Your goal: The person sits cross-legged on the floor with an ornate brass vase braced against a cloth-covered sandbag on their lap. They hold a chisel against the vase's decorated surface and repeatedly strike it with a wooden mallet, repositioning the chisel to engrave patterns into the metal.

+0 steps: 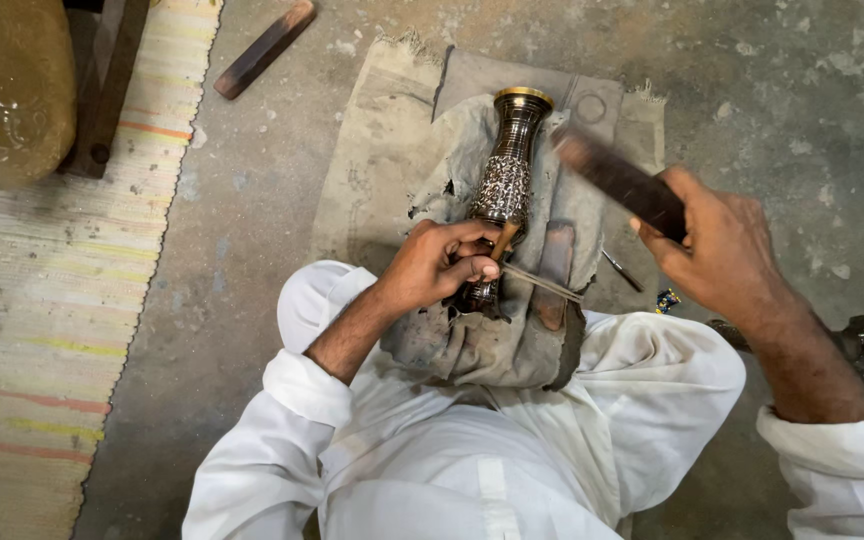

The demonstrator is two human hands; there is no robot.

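Your left hand is closed around a small wooden-handled tool, pressed against the metal vase lying on the grey cloth over your lap. Your right hand grips a dark wooden bar, blurred above the vase.

Glossy engraved metal vase, frayed matt cloth, rough concrete floor, worn wooden bar
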